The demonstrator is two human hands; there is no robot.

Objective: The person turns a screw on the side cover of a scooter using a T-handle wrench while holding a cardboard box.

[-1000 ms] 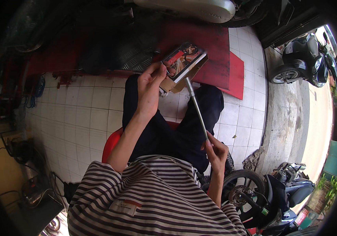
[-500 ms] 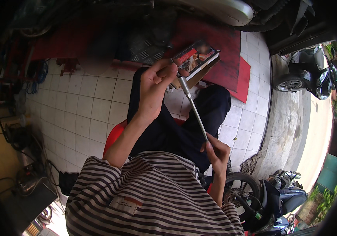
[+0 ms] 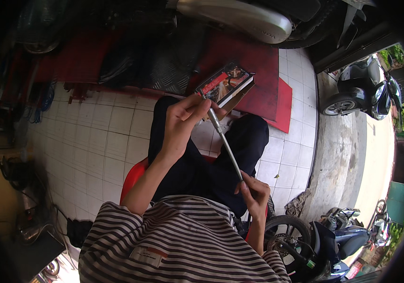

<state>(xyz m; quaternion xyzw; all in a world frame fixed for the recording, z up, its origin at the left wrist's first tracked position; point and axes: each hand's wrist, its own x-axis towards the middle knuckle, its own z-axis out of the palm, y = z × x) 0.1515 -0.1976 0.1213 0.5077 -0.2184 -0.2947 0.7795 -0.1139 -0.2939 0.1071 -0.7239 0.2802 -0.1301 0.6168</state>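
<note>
A long slim metal socket wrench [image 3: 228, 148] slants between my two hands above my lap. My left hand [image 3: 177, 127] is closed at its thicker upper end, the fingertips pinching there; whether a small piece sits between them is hidden. Thumb and fingers of my right hand [image 3: 255, 192] pinch the thin lower end of the shaft. Just beyond my left fingertips lies a printed red and black box [image 3: 228, 84] with a brown cardboard flap.
The box rests on a red platform [image 3: 265, 63] ahead. Above it is a motorcycle with a silver cover [image 3: 239, 20]. Parked motorbikes stand at the right, one wheel [image 3: 289, 236] close to my right arm. White floor tiles [image 3: 98, 151] spread to the left.
The view has shifted, so the platform and box sit slightly lower and further left. My left fingers have moved a little at the wrench's upper end; both hands keep their hold.
</note>
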